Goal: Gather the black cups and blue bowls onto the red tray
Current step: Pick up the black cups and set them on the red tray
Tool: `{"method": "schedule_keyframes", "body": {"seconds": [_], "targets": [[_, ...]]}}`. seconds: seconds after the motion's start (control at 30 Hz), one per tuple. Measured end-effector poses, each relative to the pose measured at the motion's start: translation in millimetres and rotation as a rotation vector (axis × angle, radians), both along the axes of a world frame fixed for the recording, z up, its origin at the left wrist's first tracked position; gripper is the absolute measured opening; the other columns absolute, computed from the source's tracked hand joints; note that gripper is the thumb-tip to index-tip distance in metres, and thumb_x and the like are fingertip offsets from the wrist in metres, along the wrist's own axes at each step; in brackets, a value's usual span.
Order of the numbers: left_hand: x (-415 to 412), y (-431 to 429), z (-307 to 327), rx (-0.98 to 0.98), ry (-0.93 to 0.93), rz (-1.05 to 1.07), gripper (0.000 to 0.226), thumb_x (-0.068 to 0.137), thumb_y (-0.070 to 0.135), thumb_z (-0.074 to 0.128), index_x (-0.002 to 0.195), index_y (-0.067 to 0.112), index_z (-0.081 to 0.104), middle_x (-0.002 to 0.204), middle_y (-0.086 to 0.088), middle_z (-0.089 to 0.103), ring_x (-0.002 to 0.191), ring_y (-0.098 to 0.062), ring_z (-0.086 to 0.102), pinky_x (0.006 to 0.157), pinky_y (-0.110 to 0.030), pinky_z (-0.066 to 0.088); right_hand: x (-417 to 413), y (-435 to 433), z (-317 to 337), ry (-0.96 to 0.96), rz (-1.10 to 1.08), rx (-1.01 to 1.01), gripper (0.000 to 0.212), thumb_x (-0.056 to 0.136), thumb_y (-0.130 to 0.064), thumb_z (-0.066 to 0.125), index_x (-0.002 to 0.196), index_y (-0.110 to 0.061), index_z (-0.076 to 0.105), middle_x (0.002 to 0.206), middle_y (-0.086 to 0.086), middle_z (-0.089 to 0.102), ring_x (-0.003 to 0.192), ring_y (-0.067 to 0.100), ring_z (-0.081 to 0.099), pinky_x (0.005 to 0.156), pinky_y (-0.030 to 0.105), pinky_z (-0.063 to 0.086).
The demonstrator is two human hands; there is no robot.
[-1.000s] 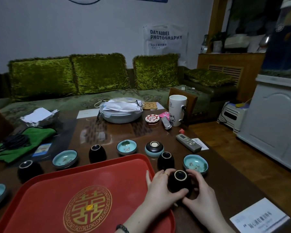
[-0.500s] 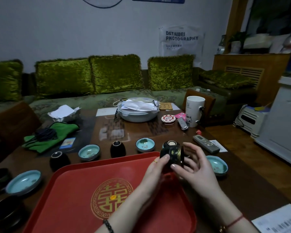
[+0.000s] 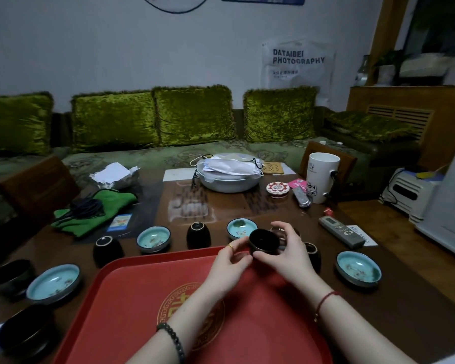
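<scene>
Red tray: the red tray lies on the dark wooden table right in front of the person, a gold round emblem at its middle partly hidden by the forearms; no cup or bowl rests on its surface.
Held cup: a black cup is tilted, mouth toward the camera, above the tray's far edge — off the tray's surface.
Left hand: the left hand touches the cup's left side with its fingertips, fingers curled narrow; a gold ring shows on one finger and a dark bead bracelet on the wrist.
Right hand: the right hand wraps the cup's right side and bottom, thumb below and fingers arched over the top, closed on it; a red string circles the wrist.
Cups on table: one black cup stands upright just past the tray's far edge, another to its left, a third half hidden behind the right hand.
Blue bowls: four sit on the table — one between the two left cups, one behind the hands, one to the right of the tray, one to its left.
Dark bowls: two dark bowls sit at the table's left edge, dim and hard to make out.
Farther back: a white mug, a remote control and a green cloth.
</scene>
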State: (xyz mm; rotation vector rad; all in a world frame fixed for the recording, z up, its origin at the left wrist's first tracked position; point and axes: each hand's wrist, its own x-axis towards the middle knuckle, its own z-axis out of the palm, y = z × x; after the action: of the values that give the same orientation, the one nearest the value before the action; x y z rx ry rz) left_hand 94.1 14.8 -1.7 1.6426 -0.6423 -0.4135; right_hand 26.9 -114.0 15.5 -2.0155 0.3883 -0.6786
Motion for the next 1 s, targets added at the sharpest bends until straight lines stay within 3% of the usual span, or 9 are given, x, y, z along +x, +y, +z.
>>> {"method": "schedule_keyframes", "body": {"seconds": [0.1,0.2,0.5,0.6,0.7,0.83,0.93,1.0], "targets": [[4.5,-3.9,-8.7,0.018,0.025,-0.009,0.049,0.085,-0.012,0.047,0.130,0.005,0.041,0.122,-0.005,0.053,0.088,0.005,0.058,0.081,-0.006,0.047,8.7,-3.3,-11.6,0.036,-0.014,-0.011,0.071,0.055,-0.013,0.083,0.117,-0.015,0.048,0.104,0.002,0.056,0.102,0.018,0.055,0.085,0.018,0.037],[6.6,-6.3,-14.4,0.003,0.050,-0.029,0.050,0.084,-0.016,0.043,0.130,0.003,0.040,0.123,-0.003,0.050,0.078,0.015,0.061,0.073,-0.004,0.046,14.3,-4.2,-18.7,0.059,-0.011,-0.016,0.073,0.055,-0.014,0.083,0.118,-0.015,0.047,0.103,0.003,0.057,0.103,0.020,0.056,0.089,0.024,0.041],[9.9,-7.5,-22.2,-0.024,0.115,0.005,0.051,0.083,-0.016,0.043,0.130,0.005,0.040,0.116,0.000,0.053,0.073,0.017,0.061,0.072,-0.005,0.048,19.6,-1.6,-21.4,0.047,0.026,-0.070,0.068,0.057,-0.013,0.081,0.115,-0.017,0.047,0.099,-0.004,0.056,0.097,0.015,0.056,0.085,0.021,0.039],[8.2,-6.2,-19.3,-0.018,0.099,0.009,0.049,0.084,-0.014,0.045,0.129,0.006,0.041,0.113,0.002,0.055,0.081,0.008,0.061,0.073,-0.005,0.048,18.3,-1.4,-22.0,0.055,0.042,-0.104,0.068,0.058,-0.014,0.080,0.116,-0.017,0.046,0.100,-0.006,0.054,0.101,0.016,0.054,0.088,0.022,0.039],[5.9,-4.8,-14.4,-0.013,0.066,0.024,0.050,0.084,-0.010,0.048,0.130,0.007,0.041,0.122,-0.004,0.054,0.100,-0.008,0.057,0.078,-0.004,0.047,14.2,-4.4,-19.8,0.078,0.078,-0.133,0.072,0.058,-0.015,0.081,0.120,-0.019,0.043,0.106,-0.006,0.051,0.108,0.017,0.053,0.094,0.026,0.040],[3.4,-4.5,-3.3,0.002,-0.053,0.085,0.054,0.083,0.001,0.057,0.132,0.014,0.040,0.123,0.001,0.052,0.098,0.001,0.055,0.087,-0.009,0.045,-1.3,-17.2,-7.2,0.049,0.071,-0.143,0.073,0.060,-0.020,0.082,0.122,-0.023,0.044,0.113,-0.006,0.051,0.110,0.011,0.049,0.094,0.023,0.037],[2.2,-9.4,5.9,0.075,-0.167,0.104,0.060,0.077,0.024,0.062,0.133,0.022,0.040,0.135,-0.001,0.049,0.123,-0.010,0.047,0.109,-0.032,0.037,-17.1,-31.0,7.6,-0.067,0.028,-0.080,0.063,0.062,-0.015,0.081,0.115,-0.027,0.048,0.112,0.000,0.058,0.105,0.008,0.055,0.094,0.027,0.046],[-1.5,-16.2,16.1,0.115,-0.241,0.076,0.061,0.078,0.025,0.062,0.134,0.024,0.038,0.139,-0.002,0.046,0.130,-0.014,0.040,0.111,-0.027,0.029,-28.6,-41.6,15.7,-0.099,-0.007,-0.066,0.059,0.065,-0.011,0.079,0.114,-0.025,0.049,0.111,0.000,0.057,0.104,0.008,0.054,0.093,0.025,0.044]]}}
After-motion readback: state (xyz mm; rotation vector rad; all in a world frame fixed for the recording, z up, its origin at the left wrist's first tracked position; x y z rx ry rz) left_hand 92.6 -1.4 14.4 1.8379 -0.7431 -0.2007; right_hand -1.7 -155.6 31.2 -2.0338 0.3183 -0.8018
